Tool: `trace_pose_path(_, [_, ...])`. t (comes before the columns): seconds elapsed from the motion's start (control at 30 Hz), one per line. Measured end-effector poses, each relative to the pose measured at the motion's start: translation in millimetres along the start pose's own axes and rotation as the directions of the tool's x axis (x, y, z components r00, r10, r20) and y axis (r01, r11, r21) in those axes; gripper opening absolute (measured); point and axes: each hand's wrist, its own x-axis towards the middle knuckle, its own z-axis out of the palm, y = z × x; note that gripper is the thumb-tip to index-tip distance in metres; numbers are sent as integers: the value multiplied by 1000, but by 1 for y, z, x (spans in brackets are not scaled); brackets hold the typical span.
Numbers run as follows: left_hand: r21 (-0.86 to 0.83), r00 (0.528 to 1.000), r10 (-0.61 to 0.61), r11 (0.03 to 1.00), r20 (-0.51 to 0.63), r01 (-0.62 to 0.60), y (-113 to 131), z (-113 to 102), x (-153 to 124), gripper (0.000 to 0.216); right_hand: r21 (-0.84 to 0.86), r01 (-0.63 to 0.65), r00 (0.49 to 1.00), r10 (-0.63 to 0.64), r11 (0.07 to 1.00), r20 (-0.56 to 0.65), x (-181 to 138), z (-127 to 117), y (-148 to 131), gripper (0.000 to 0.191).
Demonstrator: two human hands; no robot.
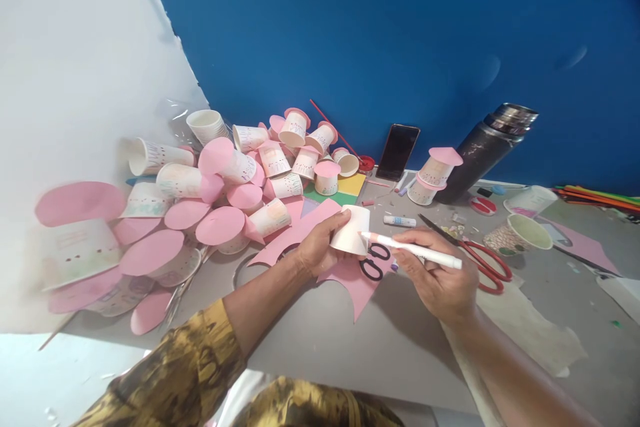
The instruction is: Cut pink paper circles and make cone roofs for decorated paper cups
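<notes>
My left hand (320, 243) is wrapped round a plain white paper cup (351, 230), held above the table. Between the fingers of my right hand (440, 277) is a white marker pen (425, 253) with a pale orange tip end. That tip meets or nearly meets the cup's side; I cannot tell which. Beneath my hands lies cut pink paper (345, 280), with the dark handles of a pair of scissors (373, 267) on it. Red-handled scissors (483, 260) rest to the right of my right hand.
Several decorated cups with pink paper discs (220, 227) are heaped at the left. Along the blue wall stand a phone (399, 152), two stacked decorated cups (433, 177) and a leaning black flask (483, 153). A glue stick (400, 221) lies mid-table; a patterned cup (517, 235) is at right.
</notes>
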Motion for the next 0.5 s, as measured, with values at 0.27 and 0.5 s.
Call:
trace_pose_path(0.27, [2,1000,-4,1000,-17,4,0,0,0,25,56,30,998,-33,998,46,0,-1,0,3])
trace_pose_path(0.5, [20,1000,-4,1000,-22,4,1,0,-1,24,32,51,997,-52,998,52,-1,-1,-1,4])
